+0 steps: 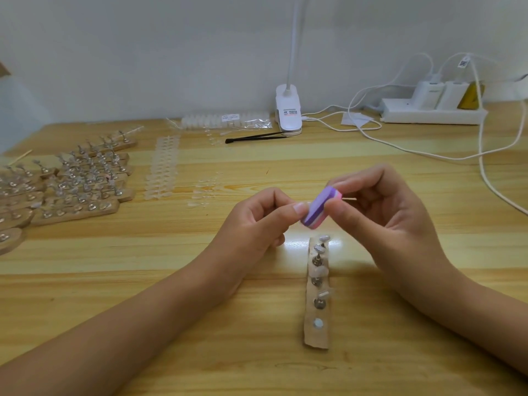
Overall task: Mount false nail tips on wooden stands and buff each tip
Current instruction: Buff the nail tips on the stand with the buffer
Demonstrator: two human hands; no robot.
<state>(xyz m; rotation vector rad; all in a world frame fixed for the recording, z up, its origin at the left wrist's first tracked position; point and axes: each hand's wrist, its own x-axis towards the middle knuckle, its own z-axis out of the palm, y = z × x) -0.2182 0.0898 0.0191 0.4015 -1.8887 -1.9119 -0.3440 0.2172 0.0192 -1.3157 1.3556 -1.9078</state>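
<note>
Nearest me the wooden stand (317, 338) is lying on the table (114, 247) with nail tips (323, 271) perching on its pegs. Just above its far end I'm buffing, I'd say: my right hand (380, 212) is clamping the buffer block (320, 208), my left hand (257, 221) is pinching at its lower end, though I can't tell whether a tip is sitting in that pinch. Next I'm needing short, light strokes; farther off, filled stands (71, 181), tip strips (161, 170), tweezers (257, 137) and cables (428, 155) aren't blocking anything.

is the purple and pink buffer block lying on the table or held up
Held up: the right hand pinches the purple-and-pink buffer block in the air above the wooden table.
</note>
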